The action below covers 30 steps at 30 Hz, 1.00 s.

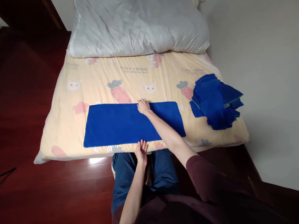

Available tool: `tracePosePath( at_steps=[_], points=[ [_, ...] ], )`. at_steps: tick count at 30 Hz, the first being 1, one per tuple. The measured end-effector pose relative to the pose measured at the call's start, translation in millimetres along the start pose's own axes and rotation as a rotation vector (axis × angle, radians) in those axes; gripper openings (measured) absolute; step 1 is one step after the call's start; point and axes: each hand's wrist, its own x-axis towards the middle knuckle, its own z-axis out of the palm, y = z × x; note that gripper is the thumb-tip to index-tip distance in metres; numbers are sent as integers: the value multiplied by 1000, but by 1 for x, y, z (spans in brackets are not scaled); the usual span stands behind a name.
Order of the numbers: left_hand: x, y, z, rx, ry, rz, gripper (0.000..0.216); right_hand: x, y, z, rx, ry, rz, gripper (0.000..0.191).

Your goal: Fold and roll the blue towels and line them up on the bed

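A blue towel lies flat in a long rectangle across the near part of the bed. My left hand pinches the towel's near edge at its middle, fingers closed on the cloth. My right hand reaches over the towel and grips its far edge at the middle, fingers curled. A pile of crumpled blue towels sits to the right on the bed, apart from both hands.
A grey-white duvet is bunched at the head of the bed. The sheet is pale yellow with carrot and rabbit prints. Dark red wooden floor lies to the left, a white wall to the right.
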Motion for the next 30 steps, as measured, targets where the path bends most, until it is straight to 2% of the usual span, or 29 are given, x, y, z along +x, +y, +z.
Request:
tracePosePath(
  at_steps=[5, 8, 14, 18, 23, 30],
  points=[
    [0, -1, -2, -3, -2, -4, 21, 34, 9, 29, 9, -29, -2, 27],
    [0, -1, -3, 26, 14, -14, 22, 48, 18, 33, 59, -53, -11, 18],
    [-3, 1, -2, 64, 0, -9, 24, 63, 28, 11, 172, -123, 39, 19],
    [-7, 4, 0, 70, 11, 14, 21, 58, 30, 2, 318, -82, 35, 13],
    [-15, 11, 2, 66, 36, 38, 14, 46, 28, -7, 411, -6, 34, 20],
    [-38, 24, 0, 134, -61, 106, 18, 24, 16, -50, 471, 94, -9, 22]
  ],
)
